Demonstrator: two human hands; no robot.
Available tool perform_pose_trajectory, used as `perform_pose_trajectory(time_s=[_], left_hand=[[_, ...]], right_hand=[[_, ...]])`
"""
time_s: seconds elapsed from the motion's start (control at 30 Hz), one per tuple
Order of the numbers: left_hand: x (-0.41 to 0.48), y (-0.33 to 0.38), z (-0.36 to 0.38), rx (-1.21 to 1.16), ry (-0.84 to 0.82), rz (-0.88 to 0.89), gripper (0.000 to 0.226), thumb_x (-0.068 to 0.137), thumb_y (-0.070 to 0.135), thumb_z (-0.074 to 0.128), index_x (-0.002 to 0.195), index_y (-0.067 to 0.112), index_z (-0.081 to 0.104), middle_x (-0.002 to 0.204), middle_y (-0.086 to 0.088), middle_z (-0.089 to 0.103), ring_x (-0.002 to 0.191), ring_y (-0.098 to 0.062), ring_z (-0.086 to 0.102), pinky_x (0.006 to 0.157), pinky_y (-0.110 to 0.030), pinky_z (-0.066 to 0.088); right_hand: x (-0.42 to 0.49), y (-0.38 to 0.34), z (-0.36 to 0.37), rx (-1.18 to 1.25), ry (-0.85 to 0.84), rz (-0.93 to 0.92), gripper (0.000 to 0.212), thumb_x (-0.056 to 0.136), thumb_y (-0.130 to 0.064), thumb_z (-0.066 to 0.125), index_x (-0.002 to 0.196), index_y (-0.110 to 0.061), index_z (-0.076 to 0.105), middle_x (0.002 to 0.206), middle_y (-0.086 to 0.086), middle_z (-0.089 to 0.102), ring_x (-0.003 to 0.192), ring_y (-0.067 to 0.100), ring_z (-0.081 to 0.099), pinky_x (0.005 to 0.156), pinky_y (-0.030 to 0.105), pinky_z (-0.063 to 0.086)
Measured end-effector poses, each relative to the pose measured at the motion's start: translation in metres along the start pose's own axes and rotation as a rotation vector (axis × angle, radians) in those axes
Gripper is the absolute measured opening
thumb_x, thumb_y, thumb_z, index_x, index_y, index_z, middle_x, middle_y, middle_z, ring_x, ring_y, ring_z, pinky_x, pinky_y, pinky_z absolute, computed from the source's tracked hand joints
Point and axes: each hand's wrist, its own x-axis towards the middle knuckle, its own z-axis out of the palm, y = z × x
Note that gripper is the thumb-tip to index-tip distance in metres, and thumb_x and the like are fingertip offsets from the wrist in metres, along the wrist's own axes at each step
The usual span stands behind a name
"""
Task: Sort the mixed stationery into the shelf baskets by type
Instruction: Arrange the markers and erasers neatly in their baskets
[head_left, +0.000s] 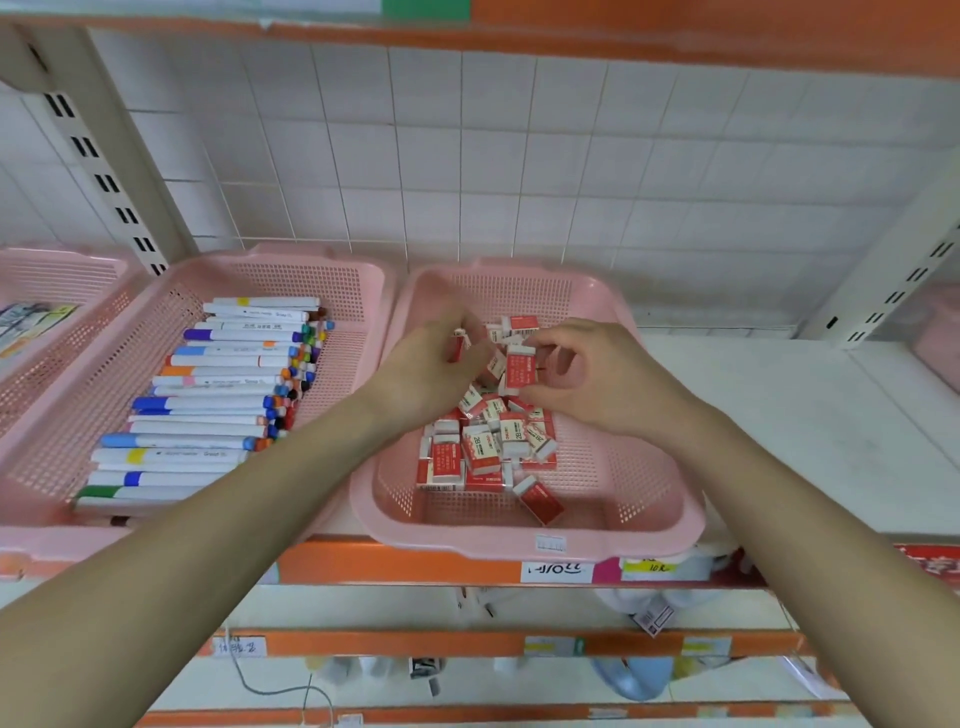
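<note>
A pink mesh basket on the shelf holds several red-and-white boxed erasers heaped in its middle. Both hands reach into it from the front. My right hand pinches one red eraser between thumb and fingers above the heap. My left hand is over the back left of the heap, with its fingers curled round another eraser; the fingertips are blurred. To the left, a second pink basket holds several markers laid side by side in a stack.
A third pink basket with flat packets stands at the far left. White shelf surface lies to the right of the eraser basket. An orange shelf edge with price tags runs along the front. Slotted uprights stand at both sides.
</note>
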Motion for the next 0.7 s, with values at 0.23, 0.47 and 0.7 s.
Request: perform_pose_trajectory(time_s=[0.23, 0.47, 0.7], left_hand=[[-0.01, -0.005, -0.005, 0.31, -0.224, -0.042, 0.038, 0.085, 0.005, 0.064, 0.116, 0.024, 0.054, 0.11, 0.0, 0.05, 0.08, -0.009, 0.057, 0.061, -0.021, 0.049], [-0.023, -0.017, 0.0, 0.588, -0.209, 0.179, 0.053, 0.091, 0.011, 0.057, 0.139, 0.012, 0.035, 0.125, -0.002, 0.04, 0.115, -0.017, 0.045, 0.092, -0.024, 0.037], [-0.038, -0.018, -0.006, 1.039, -0.186, 0.339, 0.063, 0.092, 0.057, 0.056, 0.137, 0.017, 0.039, 0.114, -0.004, 0.056, 0.111, -0.025, 0.055, 0.097, -0.04, 0.038]], right_hand=[[-0.016, 0.009, 0.0, -0.093, -0.082, 0.03, 0.062, 0.077, -0.056, 0.073, 0.132, -0.031, 0.06, 0.101, -0.018, 0.056, 0.084, -0.002, 0.049, 0.081, 0.027, 0.048], [-0.027, 0.011, 0.003, -0.307, -0.185, 0.028, 0.064, 0.082, -0.059, 0.067, 0.136, -0.026, 0.056, 0.114, -0.009, 0.059, 0.088, 0.005, 0.043, 0.073, 0.026, 0.038], [-0.041, 0.006, -0.001, -0.198, -0.296, 0.021, 0.051, 0.076, -0.056, 0.073, 0.121, -0.032, 0.065, 0.1, -0.022, 0.057, 0.084, 0.001, 0.05, 0.08, 0.029, 0.048]])
